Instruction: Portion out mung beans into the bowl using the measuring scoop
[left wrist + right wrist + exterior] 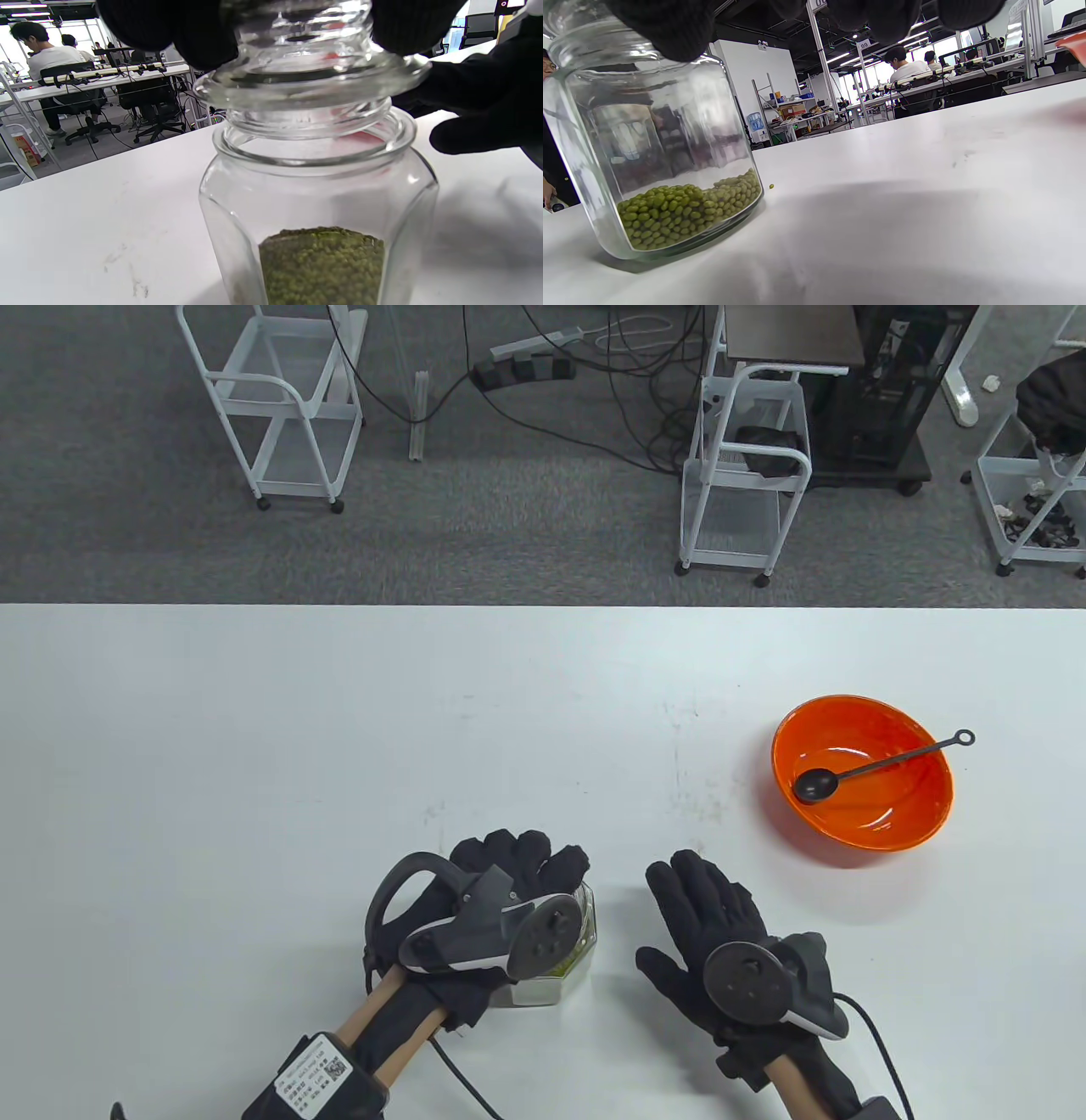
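Left wrist view: left-hand fingers (169, 29) curling over glass lid (305, 63), gripping it just above the mouth of glass jar (318, 203); lid lifted clear of the neck or still touching it, not determinable. Fingertips cut off at the top edge. Left hand (501, 891) in table view covering most of the jar (585, 933), lid hidden under the tracker. Mung beans (322, 267) lying in the jar bottom, filling only the lowest part.

Right hand (713, 925) resting beside the jar, fingers straight and spread, holding nothing; in right wrist view, only dark fingertips (666, 29) showing at the top edge. One loose bean (771, 186) lying on the table just beside the jar base.

Orange bowl (861, 793) standing well apart to the right, measuring scoop (874, 768) lying inside, handle resting over the rim. Bowl holding no beans.

White table (254, 746) showing faint scuffs. Beyond it: grey carpet, white wire carts (280, 407), cables, a power strip. Seated people (903, 63) at distant desks, blurred.
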The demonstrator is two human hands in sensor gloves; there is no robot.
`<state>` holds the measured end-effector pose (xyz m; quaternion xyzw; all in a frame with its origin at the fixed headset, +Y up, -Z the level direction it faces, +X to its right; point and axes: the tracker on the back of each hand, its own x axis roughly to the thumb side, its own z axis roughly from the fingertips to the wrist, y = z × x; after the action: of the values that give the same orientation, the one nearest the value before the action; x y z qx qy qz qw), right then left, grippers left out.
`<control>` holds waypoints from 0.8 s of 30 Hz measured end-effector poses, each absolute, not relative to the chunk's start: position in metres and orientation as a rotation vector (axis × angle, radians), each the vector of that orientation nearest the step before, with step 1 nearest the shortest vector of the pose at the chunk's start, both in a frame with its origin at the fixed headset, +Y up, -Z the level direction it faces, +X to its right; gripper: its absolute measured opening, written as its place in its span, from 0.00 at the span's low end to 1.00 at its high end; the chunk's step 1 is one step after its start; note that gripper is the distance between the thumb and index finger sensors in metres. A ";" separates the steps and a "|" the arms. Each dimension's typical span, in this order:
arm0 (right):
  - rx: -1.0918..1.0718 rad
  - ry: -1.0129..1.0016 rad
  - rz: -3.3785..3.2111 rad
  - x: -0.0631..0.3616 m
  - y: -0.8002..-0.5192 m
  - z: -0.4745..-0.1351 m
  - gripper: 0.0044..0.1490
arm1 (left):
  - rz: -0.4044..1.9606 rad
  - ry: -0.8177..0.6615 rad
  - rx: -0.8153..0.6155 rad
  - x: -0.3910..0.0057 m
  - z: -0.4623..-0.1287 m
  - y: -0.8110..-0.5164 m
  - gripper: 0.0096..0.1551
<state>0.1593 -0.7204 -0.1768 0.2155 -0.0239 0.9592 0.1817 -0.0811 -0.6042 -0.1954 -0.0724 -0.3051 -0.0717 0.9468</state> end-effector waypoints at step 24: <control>0.589 -0.058 2.691 0.163 -0.720 -0.179 0.57 | -0.144 -0.373 -0.168 -0.173 -0.228 -0.626 0.49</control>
<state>0.1628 -0.7197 -0.1788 0.2097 -0.0207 0.9585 0.1920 -0.1731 -0.6265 -0.2281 -0.0833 -0.1851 -0.0714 0.9766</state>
